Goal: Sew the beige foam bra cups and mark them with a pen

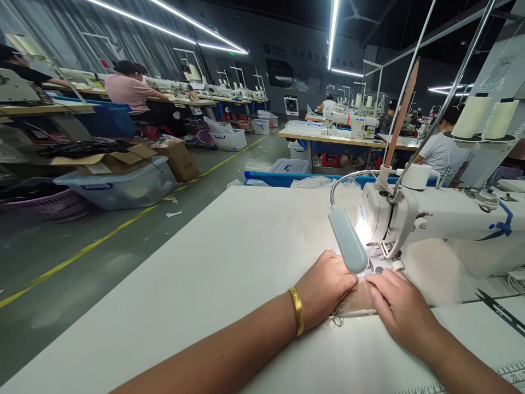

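A piece of beige fabric (357, 302) with a pale edge lies below the needle area of a white sewing machine (375, 210). My left hand (326, 285), with a gold bangle at the wrist, is closed on the fabric's left side. From the right, my right hand (400, 303) pinches the fabric near its upper edge, thumb and fingers together. The two hands are close together but apart. A grey-green lamp head (348, 241) hangs just above my left hand and hides part of the work spot.
The white table (229, 273) stretches left. Black thread snips (502, 312) and a ruler (512, 372) lie at the right. Two thread cones (471, 116) stand behind the machine. Beyond are boxes, a clear bin (123, 186), other machines and several people seated.
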